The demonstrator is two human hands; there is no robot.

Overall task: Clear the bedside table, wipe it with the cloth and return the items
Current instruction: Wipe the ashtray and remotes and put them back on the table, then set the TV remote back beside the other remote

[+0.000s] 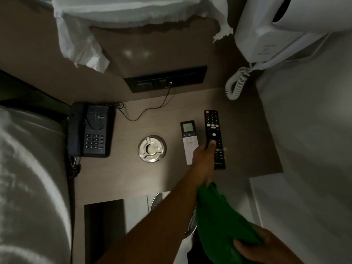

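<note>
Green cloth (219, 212) is bunched in my right hand (266, 248), which is clenched around it low at the lower right of the view, the fabric trailing up toward my other forearm. My left hand (204, 155) reaches out over the counter (133, 176) and grips the black TV remote (214, 134), thumb pressed on its button face and fingers wrapped under its far edge; I cannot tell whether the remote is lifted or lying flat on the wood. Just beside it on the left lies a white air-conditioner remote (188, 138) with a small screen at its top, its lower end partly hidden by my hand. Further left sits a round metal ashtray (152, 148), apart from both remotes. At the left edge of the counter rests a dark corded telephone (91, 130), handset on its cradle, with a thin cable (150, 109) running from behind it up to a black socket panel (165, 79) in the wall. A white wall-mounted device (276, 29) with a coiled cord (237, 84) hangs above the right rear corner. White bedding (28, 178) fills the left side, and a white plastic bag (80, 40) hangs at the top.
</note>
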